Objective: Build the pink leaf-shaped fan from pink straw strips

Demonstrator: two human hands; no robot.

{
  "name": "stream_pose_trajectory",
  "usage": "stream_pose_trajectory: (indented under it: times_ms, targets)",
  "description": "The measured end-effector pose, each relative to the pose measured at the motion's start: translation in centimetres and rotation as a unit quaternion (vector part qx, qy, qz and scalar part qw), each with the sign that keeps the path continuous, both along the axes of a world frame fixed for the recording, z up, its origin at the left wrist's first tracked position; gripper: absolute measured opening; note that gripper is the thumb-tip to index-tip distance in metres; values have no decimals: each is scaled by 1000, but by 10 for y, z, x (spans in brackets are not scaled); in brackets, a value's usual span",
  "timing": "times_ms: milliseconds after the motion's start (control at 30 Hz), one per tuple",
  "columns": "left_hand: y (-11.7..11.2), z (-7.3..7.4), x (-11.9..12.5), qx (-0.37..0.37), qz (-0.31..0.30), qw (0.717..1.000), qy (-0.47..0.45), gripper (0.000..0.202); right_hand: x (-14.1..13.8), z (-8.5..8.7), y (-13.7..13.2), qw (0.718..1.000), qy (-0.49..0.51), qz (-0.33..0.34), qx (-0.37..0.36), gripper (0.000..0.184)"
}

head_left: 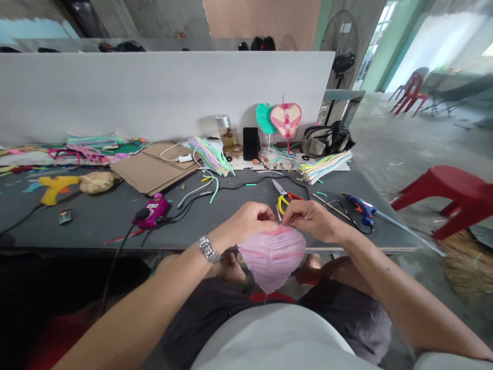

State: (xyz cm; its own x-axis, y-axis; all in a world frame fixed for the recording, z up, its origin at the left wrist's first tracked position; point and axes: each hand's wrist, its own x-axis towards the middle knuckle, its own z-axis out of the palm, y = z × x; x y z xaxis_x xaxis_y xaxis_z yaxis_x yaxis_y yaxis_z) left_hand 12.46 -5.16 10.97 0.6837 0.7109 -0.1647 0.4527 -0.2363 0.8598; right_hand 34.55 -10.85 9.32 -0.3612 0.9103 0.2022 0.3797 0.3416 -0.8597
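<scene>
A pink heart-shaped fan made of straws [271, 255] hangs above my lap, just in front of the dark table's edge [92, 245]. My left hand [246, 222], with a metal watch at the wrist, pinches the fan's top edge on the left. My right hand [314, 220] pinches the same top edge on the right. Both hands have fingers closed on the fan. Yellow-handled scissors [284, 199] lie on the table just beyond my fingers.
A blue glue gun [362, 208] lies to the right, a purple glue gun [154, 210] and a yellow one [56, 187] to the left. Straw bundles [327, 167], cardboard [154, 169], a phone [250, 144], finished fans [285, 121] stand against a white partition. A red plastic stool [454, 198] is at right.
</scene>
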Motion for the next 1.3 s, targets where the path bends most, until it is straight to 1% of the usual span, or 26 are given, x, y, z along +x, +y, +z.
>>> stream_pose_trajectory:
  times_ms: [100, 300, 400, 533, 700, 800, 1033, 1167, 1300]
  targets:
    - [0, -1, 2, -3, -7, 1000, -8, 20, 0, 1, -1, 1000, -7, -5, 12, 16]
    - [-1, -1, 3, 38, -25, 999, -15, 14, 0, 3, -5, 1000, 10, 2, 29, 17]
    - [-5, 3, 2, 76, -31, 996, -21, 10, 0, -2, -8, 998, 38, 0, 46, 14]
    - [-13, 6, 0, 119, -39, 991, -39, 7, -2, -11, -14, 995, 83, -4, 63, 14]
    - [-19, 8, -1, 150, -43, 986, -52, 8, -5, -17, -21, 993, 116, -22, 33, 19]
    - [-21, 9, -2, 161, -42, 985, -51, 7, -6, -18, -23, 991, 128, -21, 23, 22]
    - [-24, 9, -4, 159, -54, 983, -69, 9, -10, -19, -31, 984, 173, -19, -26, 13]
    - [-25, 11, -6, 154, -50, 985, -60, 9, -15, -24, -35, 971, 226, -25, -70, 3]
    - [-28, 12, -9, 148, -51, 986, -61, 10, -22, -32, -39, 943, 309, -21, -125, 11]
